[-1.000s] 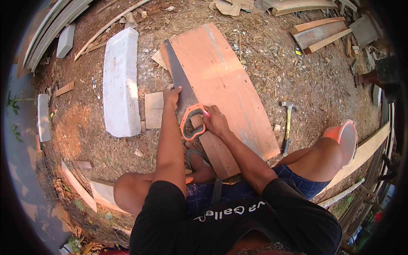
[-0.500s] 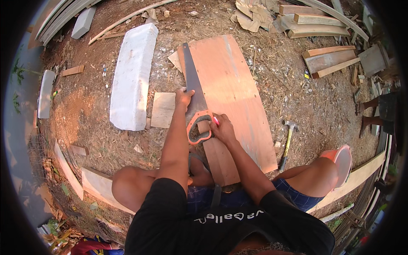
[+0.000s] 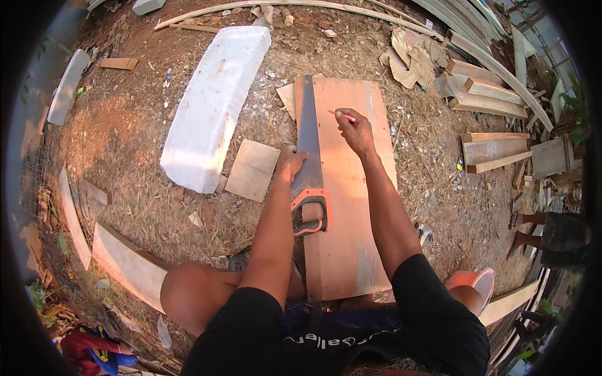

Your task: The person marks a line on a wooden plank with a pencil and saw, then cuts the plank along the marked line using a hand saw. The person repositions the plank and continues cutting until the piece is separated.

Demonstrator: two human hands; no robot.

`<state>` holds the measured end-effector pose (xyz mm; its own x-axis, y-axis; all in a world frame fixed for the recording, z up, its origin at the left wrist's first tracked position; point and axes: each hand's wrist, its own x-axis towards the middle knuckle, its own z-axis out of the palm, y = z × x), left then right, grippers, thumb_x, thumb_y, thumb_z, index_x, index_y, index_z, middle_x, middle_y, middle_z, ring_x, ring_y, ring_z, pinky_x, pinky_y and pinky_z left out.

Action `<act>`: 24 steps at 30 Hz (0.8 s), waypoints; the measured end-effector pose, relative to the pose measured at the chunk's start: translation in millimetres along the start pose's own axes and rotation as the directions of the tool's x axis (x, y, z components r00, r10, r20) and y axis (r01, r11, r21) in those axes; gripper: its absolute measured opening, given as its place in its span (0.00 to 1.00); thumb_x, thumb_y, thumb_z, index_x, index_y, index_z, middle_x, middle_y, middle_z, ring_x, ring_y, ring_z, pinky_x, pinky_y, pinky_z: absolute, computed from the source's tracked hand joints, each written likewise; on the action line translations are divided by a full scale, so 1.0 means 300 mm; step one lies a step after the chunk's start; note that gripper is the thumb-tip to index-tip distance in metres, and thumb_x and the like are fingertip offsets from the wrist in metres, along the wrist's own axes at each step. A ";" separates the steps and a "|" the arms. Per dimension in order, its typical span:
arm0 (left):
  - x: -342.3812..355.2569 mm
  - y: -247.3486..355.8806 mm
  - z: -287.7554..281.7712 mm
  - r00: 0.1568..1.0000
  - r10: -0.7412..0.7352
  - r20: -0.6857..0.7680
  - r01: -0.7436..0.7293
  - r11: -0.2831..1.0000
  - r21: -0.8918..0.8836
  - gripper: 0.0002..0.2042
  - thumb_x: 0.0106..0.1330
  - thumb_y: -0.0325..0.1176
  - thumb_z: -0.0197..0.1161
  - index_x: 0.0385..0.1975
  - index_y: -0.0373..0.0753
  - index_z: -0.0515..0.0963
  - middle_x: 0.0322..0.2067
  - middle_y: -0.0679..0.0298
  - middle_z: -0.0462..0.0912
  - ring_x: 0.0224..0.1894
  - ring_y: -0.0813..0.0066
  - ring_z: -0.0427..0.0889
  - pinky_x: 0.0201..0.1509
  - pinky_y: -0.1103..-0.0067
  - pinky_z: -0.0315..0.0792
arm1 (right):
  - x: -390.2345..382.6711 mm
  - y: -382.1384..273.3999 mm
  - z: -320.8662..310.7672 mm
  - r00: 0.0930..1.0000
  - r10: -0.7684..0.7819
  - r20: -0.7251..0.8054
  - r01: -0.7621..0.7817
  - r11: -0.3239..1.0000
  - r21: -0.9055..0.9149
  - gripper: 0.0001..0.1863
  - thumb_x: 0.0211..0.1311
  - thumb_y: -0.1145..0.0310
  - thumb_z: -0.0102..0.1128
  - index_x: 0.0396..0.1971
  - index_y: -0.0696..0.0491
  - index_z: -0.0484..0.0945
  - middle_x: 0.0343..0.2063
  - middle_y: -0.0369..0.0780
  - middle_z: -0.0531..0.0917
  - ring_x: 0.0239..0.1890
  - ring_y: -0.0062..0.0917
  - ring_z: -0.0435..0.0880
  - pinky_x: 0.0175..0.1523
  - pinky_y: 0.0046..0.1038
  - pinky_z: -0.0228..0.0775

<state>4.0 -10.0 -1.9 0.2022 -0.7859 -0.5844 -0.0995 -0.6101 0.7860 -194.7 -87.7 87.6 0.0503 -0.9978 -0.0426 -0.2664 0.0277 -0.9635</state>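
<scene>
A handsaw (image 3: pixel 308 131) with a dark blade and an orange-and-black handle lies lengthwise along the left part of a plywood board (image 3: pixel 351 188). My left hand (image 3: pixel 291 164) grips the blade's toothed left edge above the handle, thumb on top of the metal. Over the upper part of the board, my right hand (image 3: pixel 356 130) pinches a slim pink-red pencil (image 3: pixel 343 116). Its tip points left, toward the saw blade. Whether that tip touches the wood I cannot tell.
Left of the board lie a long white block (image 3: pixel 216 109) and a square wood offcut (image 3: pixel 253 169). A hammer (image 3: pixel 426 234) shows partly beside my right arm. An orange bucket (image 3: pixel 480 285) stands by my right knee. Timber channels (image 3: pixel 495 150) lie at the right, near another person's legs (image 3: pixel 533 232).
My right hand has moved from beside the saw handle up over the board, carrying the pencil. My left hand still holds the blade. The board now lies straighter in view.
</scene>
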 end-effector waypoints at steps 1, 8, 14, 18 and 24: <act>0.001 0.001 0.004 1.000 -0.006 0.019 0.007 1.000 -0.030 0.22 0.58 0.39 0.70 0.47 0.28 0.83 0.39 0.47 0.89 0.40 0.55 0.89 0.47 0.65 0.78 | 0.071 0.009 0.005 1.000 -0.016 0.012 0.017 0.996 -0.084 0.23 0.70 0.49 0.60 0.44 0.56 0.85 0.25 0.42 0.85 0.31 0.25 0.85 0.40 0.31 0.78; 0.052 -0.079 0.018 0.997 0.064 -0.039 -0.064 0.998 0.008 0.23 0.56 0.41 0.69 0.46 0.30 0.83 0.36 0.48 0.88 0.38 0.55 0.88 0.46 0.65 0.77 | 0.361 0.020 0.134 0.992 -0.126 0.010 0.116 0.877 -0.466 0.17 0.65 0.60 0.58 0.49 0.53 0.83 0.36 0.55 0.88 0.42 0.50 0.88 0.49 0.45 0.79; 0.064 -0.104 0.014 0.997 0.075 0.014 -0.075 0.996 -0.042 0.22 0.55 0.43 0.68 0.43 0.31 0.83 0.34 0.49 0.88 0.39 0.53 0.87 0.45 0.63 0.76 | 0.471 0.064 0.192 0.989 -0.121 0.086 0.148 0.820 -0.552 0.20 0.66 0.59 0.55 0.53 0.51 0.82 0.39 0.56 0.87 0.46 0.53 0.86 0.54 0.49 0.77; 0.047 -0.078 0.006 0.998 0.062 -0.007 -0.062 0.998 0.031 0.23 0.55 0.43 0.68 0.44 0.31 0.82 0.35 0.49 0.87 0.39 0.52 0.87 0.46 0.63 0.76 | 0.511 0.088 0.208 0.990 -0.091 0.107 0.137 0.788 -0.600 0.20 0.66 0.59 0.55 0.54 0.51 0.82 0.42 0.55 0.87 0.48 0.52 0.85 0.55 0.48 0.77; 0.026 -0.057 0.004 0.997 0.057 -0.054 -0.051 0.994 0.100 0.26 0.56 0.44 0.67 0.50 0.32 0.81 0.44 0.45 0.87 0.49 0.50 0.86 0.53 0.62 0.76 | 0.542 0.065 0.167 0.978 -0.077 0.192 0.182 0.765 -0.618 0.16 0.65 0.63 0.51 0.41 0.54 0.85 0.39 0.56 0.85 0.44 0.54 0.84 0.51 0.47 0.76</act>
<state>6.2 -5.8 -20.0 0.2481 -0.8128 -0.5271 -0.2068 -0.5760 0.7909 -143.4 -246.2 48.4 0.2549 -0.9668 -0.0182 -0.7893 -0.1972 -0.5815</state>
